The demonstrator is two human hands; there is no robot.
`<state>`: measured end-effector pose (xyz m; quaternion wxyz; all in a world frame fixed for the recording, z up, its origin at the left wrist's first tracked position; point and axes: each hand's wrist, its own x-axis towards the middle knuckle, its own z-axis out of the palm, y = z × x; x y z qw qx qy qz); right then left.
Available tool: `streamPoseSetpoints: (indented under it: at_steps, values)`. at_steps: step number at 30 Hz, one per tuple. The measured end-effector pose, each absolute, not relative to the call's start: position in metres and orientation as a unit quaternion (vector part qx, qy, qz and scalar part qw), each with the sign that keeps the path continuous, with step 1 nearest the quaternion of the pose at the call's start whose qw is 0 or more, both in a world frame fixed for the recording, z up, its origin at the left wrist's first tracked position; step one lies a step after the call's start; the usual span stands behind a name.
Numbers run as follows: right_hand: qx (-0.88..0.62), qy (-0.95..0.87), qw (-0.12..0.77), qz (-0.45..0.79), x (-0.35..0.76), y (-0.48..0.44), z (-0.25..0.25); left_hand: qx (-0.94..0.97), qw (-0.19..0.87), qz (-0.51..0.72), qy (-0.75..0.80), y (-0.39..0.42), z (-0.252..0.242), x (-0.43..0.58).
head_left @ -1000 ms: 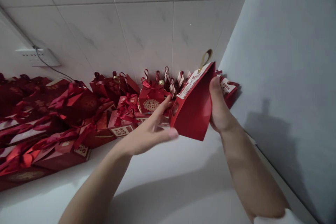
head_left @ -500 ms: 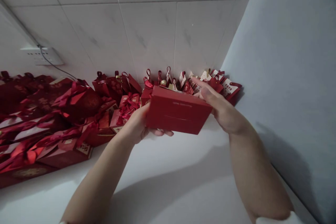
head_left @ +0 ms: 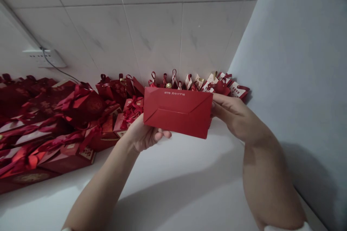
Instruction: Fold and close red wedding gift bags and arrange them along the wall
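Note:
I hold a red paper gift bag (head_left: 177,112) up in front of me with its folded bottom turned toward the camera; small pale print runs along its upper edge. My left hand (head_left: 145,135) grips its left end from below and behind, fingers curled under it. My right hand (head_left: 234,117) pinches its right end between thumb and fingers. Behind the bag, a row of red gift bags with tags and loops (head_left: 195,83) lines the wall.
Many red ribboned gift boxes and bags (head_left: 67,115) are piled along the left on the white counter (head_left: 176,191). A tiled wall (head_left: 151,32) stands behind, with a socket and cable (head_left: 46,57) at left. A plain wall (head_left: 298,79) closes the right side.
The bag was held upright by its side with my left hand open beside it; both hands have since turned it so its folded bottom faces me, and my left hand has closed on it.

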<state>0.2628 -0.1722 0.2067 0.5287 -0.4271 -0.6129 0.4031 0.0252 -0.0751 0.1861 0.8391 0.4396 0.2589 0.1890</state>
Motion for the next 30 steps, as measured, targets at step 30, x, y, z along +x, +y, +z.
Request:
streamPoseSetpoints:
  at_steps: [30]
  values:
    - [-0.417, -0.794, 0.347, -0.273, 0.24, -0.161, 0.194, 0.467, 0.773, 0.296, 0.311, -0.078, 0.181, 0.047]
